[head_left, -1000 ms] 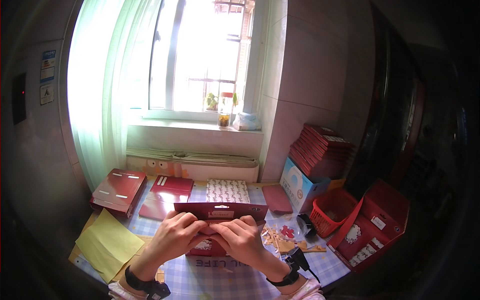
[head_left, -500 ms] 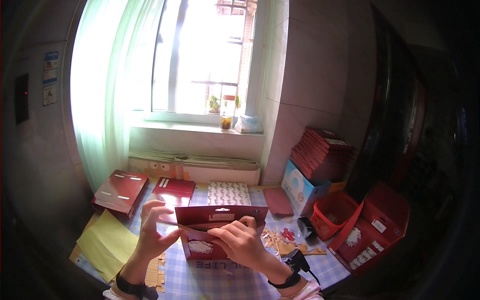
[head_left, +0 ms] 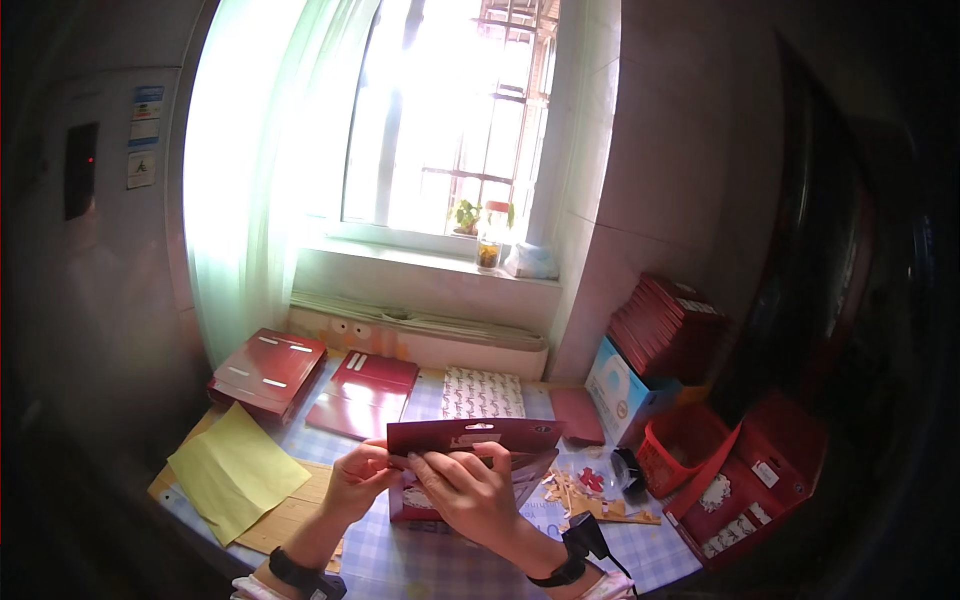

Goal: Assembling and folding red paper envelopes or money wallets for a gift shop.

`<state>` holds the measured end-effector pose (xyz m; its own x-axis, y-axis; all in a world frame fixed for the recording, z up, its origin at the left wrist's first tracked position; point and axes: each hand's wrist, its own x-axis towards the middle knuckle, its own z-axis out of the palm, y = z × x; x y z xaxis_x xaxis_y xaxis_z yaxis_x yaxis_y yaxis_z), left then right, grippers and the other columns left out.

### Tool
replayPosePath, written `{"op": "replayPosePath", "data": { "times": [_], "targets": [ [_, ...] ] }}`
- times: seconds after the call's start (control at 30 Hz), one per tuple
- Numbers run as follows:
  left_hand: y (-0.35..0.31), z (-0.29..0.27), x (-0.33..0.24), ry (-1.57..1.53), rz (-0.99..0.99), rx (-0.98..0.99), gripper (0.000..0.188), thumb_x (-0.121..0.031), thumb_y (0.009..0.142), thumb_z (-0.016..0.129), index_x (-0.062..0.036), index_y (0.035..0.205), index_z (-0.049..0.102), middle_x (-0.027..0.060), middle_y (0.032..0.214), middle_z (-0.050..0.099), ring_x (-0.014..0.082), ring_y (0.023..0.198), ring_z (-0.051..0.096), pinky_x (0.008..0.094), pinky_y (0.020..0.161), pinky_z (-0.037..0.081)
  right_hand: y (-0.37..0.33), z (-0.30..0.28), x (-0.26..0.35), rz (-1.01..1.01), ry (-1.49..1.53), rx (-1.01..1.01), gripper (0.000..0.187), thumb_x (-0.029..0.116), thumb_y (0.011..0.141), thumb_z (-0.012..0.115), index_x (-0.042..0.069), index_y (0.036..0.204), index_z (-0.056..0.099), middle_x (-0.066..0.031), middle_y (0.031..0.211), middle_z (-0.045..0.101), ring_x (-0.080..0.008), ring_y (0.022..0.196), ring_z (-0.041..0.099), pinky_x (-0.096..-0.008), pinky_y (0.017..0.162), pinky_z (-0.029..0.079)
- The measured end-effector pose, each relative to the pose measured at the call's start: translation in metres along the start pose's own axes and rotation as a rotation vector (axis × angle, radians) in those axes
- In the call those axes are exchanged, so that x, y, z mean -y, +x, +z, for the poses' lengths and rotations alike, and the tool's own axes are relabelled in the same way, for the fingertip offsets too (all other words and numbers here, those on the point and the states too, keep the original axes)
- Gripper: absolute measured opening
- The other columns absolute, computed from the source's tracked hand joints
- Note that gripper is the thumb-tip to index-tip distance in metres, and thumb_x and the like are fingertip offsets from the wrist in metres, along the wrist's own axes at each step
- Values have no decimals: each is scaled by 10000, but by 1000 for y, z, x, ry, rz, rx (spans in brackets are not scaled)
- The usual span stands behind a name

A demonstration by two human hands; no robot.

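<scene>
A dark red cardboard box [head_left: 405,436] with a hanging slot in its top flap stands upright over the near middle of the table. At its left edge my left hand [head_left: 358,484] pinches the card with thumb and fingers. My right hand [head_left: 468,492] lies across the front, its fingers closed over the upper edge of the front panel just below the flap. That hand covers much of the front and the pale oval patch there. Whatever is inside the box cannot be made out.
Red folders [head_left: 268,372], flat red cards [head_left: 365,392] and a patterned white card [head_left: 482,392] lie behind. Yellow paper [head_left: 236,473] is at left. On the right are wooden scraps [head_left: 600,505], a red basket [head_left: 682,447], an open red box [head_left: 745,500] and a blue carton [head_left: 622,392] under stacked red packages [head_left: 668,330].
My left hand has gone from spread fingers to a pinch on the box's left edge. My right hand has moved toward that corner. The whole view has shifted, moving the scene rightward.
</scene>
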<state>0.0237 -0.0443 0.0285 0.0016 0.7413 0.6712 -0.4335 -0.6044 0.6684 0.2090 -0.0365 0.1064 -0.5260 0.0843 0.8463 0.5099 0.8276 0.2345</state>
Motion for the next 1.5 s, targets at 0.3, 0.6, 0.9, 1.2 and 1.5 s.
{"op": "replayPosePath", "data": {
  "times": [0.3, 0.6, 0.9, 1.2, 1.5],
  "targets": [
    [-1, 6, 8, 38, 113, 21, 237, 105, 824, 568, -39, 1013, 574, 134, 1169, 529, 205, 1038, 560, 348, 876, 489, 2, 8, -1, 63, 66, 7, 267, 195, 670, 739, 102, 914, 682, 32, 836, 649, -112, 728, 578, -319, 784, 366],
    [-2, 7, 5, 196, 170, -49, 200, 98, 822, 578, -20, 975, 525, 118, 1094, 538, 177, 1022, 558, 307, 846, 494, -2, 2, -24, -44, 58, -7, 320, 257, 663, 743, 94, 931, 682, 27, 848, 646, -110, 742, 591, -290, 730, 406],
    [12, 10, -16, 342, 100, 152, 300, 64, 758, 663, -24, 1043, 632, 133, 1203, 534, 233, 1089, 536, 359, 930, 430, -13, 1, -30, -55, 172, -13, 368, 248, 661, 751, 109, 994, 677, 43, 819, 627, -103, 707, 570, -287, 721, 374],
    [29, 14, -23, 608, -20, 270, 246, 51, 711, 709, 7, 951, 681, 143, 1090, 614, 243, 1024, 570, 343, 870, 450, -12, 2, -33, -53, 212, 22, 355, 184, 715, 703, 97, 1055, 653, 52, 884, 607, -88, 787, 580, -272, 760, 364],
    [24, 10, -11, 480, -35, 200, 234, 25, 749, 686, -49, 971, 691, 110, 1127, 595, 222, 1052, 559, 331, 884, 447, -14, 7, -32, -46, 147, 4, 365, 188, 703, 706, 78, 1047, 650, 45, 873, 597, -92, 823, 577, -284, 783, 360]
  ]
}}
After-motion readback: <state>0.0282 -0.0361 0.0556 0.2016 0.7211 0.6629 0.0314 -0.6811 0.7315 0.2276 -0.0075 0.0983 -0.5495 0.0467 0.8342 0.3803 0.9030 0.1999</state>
